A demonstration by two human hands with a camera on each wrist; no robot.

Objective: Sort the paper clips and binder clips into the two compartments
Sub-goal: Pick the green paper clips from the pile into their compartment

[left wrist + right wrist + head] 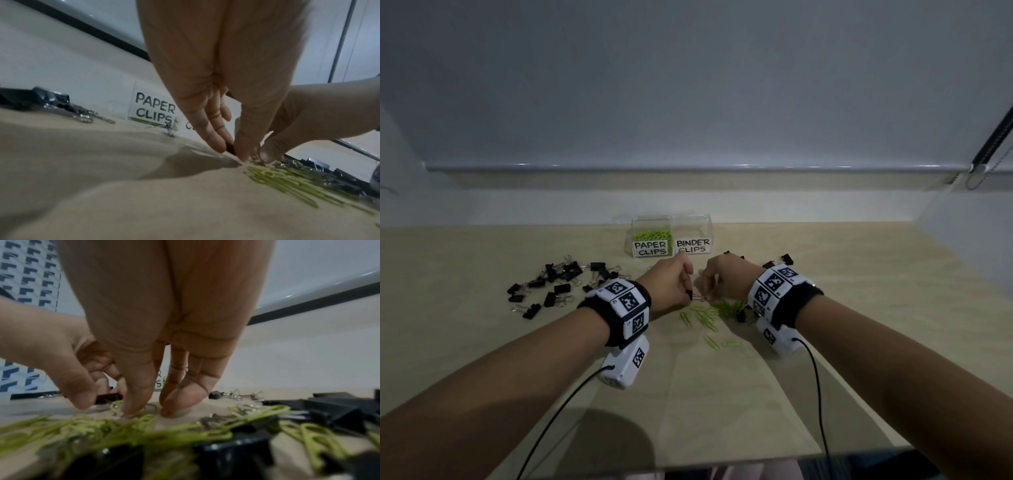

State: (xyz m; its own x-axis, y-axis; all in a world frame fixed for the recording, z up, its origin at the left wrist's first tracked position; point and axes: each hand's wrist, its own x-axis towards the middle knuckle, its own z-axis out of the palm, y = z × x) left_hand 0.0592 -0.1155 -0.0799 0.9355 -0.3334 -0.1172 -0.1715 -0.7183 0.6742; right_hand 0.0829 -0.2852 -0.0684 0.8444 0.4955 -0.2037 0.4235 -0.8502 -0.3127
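Observation:
My left hand (688,293) pinches a small black binder clip (690,294) between thumb and fingers, low over the table in front of the clear two-part box. The left wrist view shows that binder clip (230,148) wedged in the left hand (230,151). My right hand (705,295) points down right beside it. In the right wrist view the right hand (152,410) has its thumb and fingertips (174,408) set apart on the table, with a wire loop (151,407) and a green paper clip (115,405) by them. Loose green paper clips (709,313) lie just below both hands.
The box's left compartment, labelled PAPER CLIPS (650,248), holds green clips; the right one is labelled BINDER CLIPS (693,246). A heap of black binder clips (558,281) lies at the left. More binder clips (786,258) sit behind and under my right wrist. A wall ledge runs behind.

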